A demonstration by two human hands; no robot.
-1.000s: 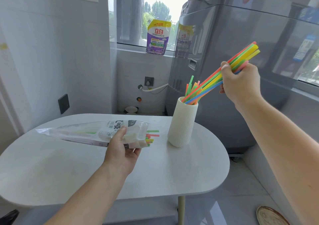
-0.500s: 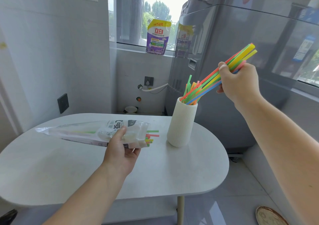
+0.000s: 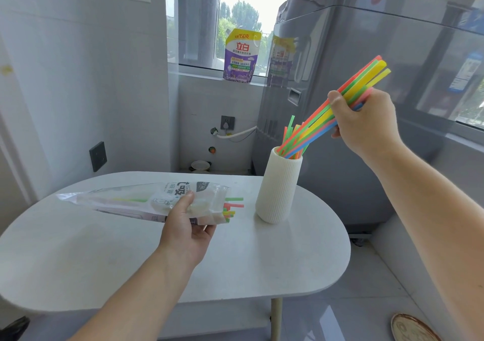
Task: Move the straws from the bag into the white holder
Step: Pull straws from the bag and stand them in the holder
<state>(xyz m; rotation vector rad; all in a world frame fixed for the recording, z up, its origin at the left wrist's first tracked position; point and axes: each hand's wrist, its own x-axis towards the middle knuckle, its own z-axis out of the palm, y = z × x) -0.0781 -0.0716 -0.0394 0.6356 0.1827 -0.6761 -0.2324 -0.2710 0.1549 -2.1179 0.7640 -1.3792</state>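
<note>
My right hand (image 3: 362, 121) grips a slanted bundle of coloured straws (image 3: 313, 124); their lower ends sit inside the mouth of the ribbed white holder (image 3: 278, 191), which stands on the white table (image 3: 78, 257). A few shorter straws stick up from the holder. My left hand (image 3: 186, 227) holds a clear plastic straw bag (image 3: 146, 200) lying sideways just above the table, left of the holder. Several straw ends (image 3: 233, 208) poke out of the bag's open right end.
A grey washing machine (image 3: 353, 105) stands right behind the holder. A purple detergent pouch (image 3: 241, 56) leans on the window sill. A round brown plate (image 3: 412, 327) lies on the floor at the lower right.
My right hand has come down and to the left, pushing the straw bundle deeper into the holder. The left hand and bag have stayed put.
</note>
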